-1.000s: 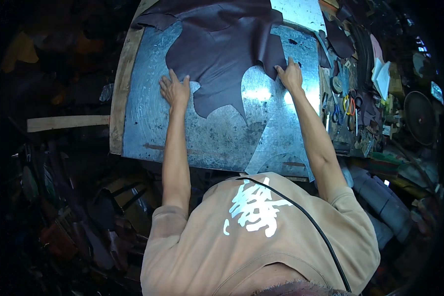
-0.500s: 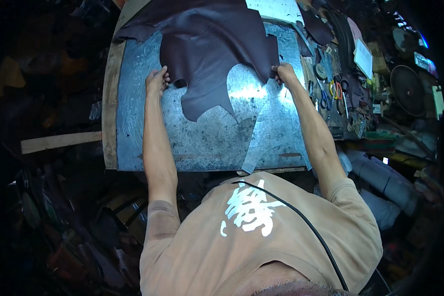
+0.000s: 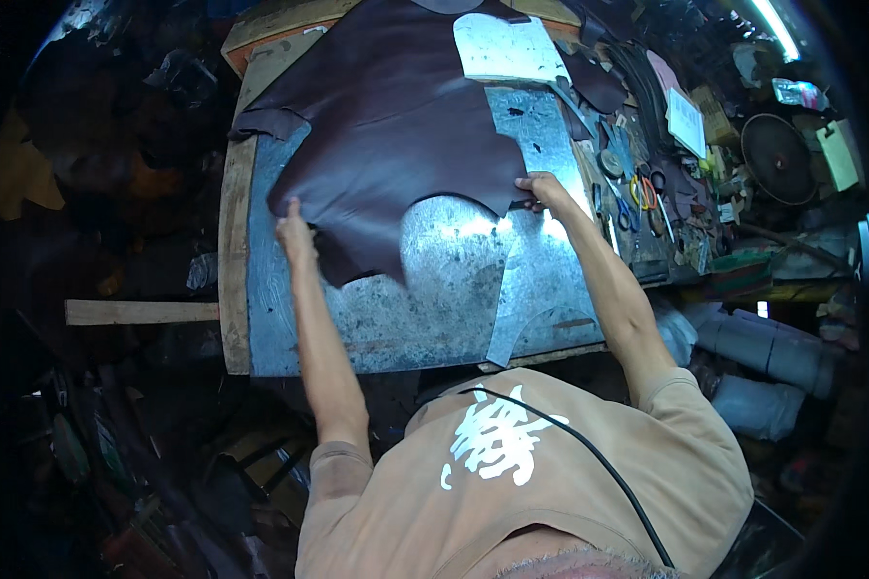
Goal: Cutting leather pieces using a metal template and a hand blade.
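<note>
While the left fingers (image 3: 294,207) pinch the leather (image 3: 386,135) at its near-left edge, the right fingers (image 3: 524,183) grip its near-right corner; probably for even tension.

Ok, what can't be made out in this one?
Head view:
Far end of the dark leather: cut off by the upper edge.
Some fingertips of the left hand: behind leather or hand.
Part of the metal sheet: covered by the leather.
Clutter at the far left: lost in shadow.
</note>
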A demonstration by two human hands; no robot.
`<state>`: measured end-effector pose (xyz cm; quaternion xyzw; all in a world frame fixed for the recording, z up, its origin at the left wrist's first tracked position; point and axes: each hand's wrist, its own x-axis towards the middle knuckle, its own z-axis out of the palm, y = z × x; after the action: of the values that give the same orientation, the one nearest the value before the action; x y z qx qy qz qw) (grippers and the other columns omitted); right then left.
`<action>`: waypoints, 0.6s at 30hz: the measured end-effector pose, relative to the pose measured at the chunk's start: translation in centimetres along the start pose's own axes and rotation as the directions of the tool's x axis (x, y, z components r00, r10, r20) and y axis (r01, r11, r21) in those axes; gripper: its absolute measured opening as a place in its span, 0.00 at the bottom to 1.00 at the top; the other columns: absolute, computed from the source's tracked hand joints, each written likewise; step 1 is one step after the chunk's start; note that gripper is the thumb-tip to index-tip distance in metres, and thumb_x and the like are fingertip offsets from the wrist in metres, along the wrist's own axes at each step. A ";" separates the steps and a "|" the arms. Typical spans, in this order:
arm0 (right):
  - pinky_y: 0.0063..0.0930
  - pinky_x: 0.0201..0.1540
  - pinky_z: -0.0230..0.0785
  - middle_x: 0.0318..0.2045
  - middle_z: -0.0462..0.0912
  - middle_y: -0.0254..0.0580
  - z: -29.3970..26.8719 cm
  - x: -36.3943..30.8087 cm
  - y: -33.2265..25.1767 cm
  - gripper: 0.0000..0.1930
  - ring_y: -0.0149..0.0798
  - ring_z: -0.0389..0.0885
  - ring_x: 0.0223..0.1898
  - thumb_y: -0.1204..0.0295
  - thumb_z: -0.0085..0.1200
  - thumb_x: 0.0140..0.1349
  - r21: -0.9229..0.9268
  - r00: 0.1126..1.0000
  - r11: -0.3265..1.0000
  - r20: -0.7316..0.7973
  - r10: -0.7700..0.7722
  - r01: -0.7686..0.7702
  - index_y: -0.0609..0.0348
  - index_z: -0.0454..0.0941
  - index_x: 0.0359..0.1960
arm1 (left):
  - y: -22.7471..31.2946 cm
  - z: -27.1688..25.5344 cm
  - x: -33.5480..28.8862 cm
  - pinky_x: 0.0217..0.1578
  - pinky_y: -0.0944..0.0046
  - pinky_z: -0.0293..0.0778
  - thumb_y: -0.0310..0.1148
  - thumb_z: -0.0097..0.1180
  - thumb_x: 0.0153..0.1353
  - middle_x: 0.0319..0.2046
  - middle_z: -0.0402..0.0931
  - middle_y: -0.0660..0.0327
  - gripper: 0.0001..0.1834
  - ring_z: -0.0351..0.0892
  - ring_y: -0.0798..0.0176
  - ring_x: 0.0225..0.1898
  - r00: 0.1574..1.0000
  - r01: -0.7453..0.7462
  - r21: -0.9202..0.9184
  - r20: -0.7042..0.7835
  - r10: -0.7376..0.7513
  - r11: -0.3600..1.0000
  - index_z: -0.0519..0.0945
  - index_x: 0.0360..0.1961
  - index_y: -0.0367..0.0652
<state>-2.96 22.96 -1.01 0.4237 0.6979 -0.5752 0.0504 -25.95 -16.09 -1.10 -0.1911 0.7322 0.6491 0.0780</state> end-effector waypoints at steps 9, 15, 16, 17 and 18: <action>0.25 0.10 0.59 0.16 0.78 0.33 4.0 -3.8 1.0 0.15 0.27 0.71 0.10 0.60 0.53 0.67 -0.129 0.986 0.990 0.152 0.067 -0.047 0.62 0.81 0.34 | -2.8 -6.9 1.7 0.44 0.57 0.76 0.53 0.59 0.60 0.45 0.78 0.42 0.37 0.81 0.48 0.44 0.968 -0.153 0.481 0.248 0.033 0.864 0.74 0.52 0.24; 0.24 0.11 0.62 0.15 0.78 0.35 3.7 -3.9 1.3 0.17 0.29 0.73 0.11 0.59 0.54 0.66 -0.151 0.995 0.986 0.060 0.077 -0.067 0.62 0.79 0.28 | -2.2 -6.4 0.2 0.46 0.63 0.73 0.48 0.65 0.56 0.42 0.81 0.42 0.35 0.82 0.55 0.42 0.896 -0.328 0.559 0.439 0.064 0.761 0.76 0.49 0.22; 0.23 0.11 0.62 0.15 0.78 0.35 3.7 -3.8 1.5 0.18 0.29 0.73 0.11 0.58 0.54 0.66 -0.131 0.997 0.990 0.059 0.052 -0.044 0.62 0.79 0.28 | -2.0 -6.7 0.4 0.45 0.63 0.73 0.47 0.65 0.56 0.41 0.81 0.44 0.33 0.82 0.57 0.41 0.896 -0.316 0.591 0.444 0.028 0.742 0.77 0.47 0.23; 0.25 0.12 0.63 0.15 0.78 0.36 4.0 -3.6 2.1 0.19 0.30 0.73 0.10 0.57 0.53 0.66 -0.090 0.998 0.996 0.054 0.012 -0.007 0.62 0.79 0.27 | -1.8 -6.9 0.4 0.44 0.63 0.73 0.46 0.66 0.55 0.39 0.82 0.46 0.31 0.82 0.58 0.41 0.894 -0.307 0.620 0.448 -0.005 0.722 0.79 0.46 0.24; 0.29 0.12 0.62 0.14 0.77 0.38 4.5 -4.6 1.5 0.22 0.32 0.73 0.10 0.55 0.52 0.66 -0.110 0.998 0.994 0.059 0.022 -0.015 0.63 0.79 0.24 | -1.9 -7.5 0.5 0.45 0.61 0.73 0.46 0.65 0.56 0.38 0.82 0.45 0.30 0.82 0.57 0.41 0.870 -0.318 0.574 0.494 -0.010 0.755 0.79 0.44 0.24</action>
<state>-0.96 16.71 -1.06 0.4094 0.7226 -0.5480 0.0998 -24.63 -23.73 -1.97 0.0721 0.8808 0.3914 0.2566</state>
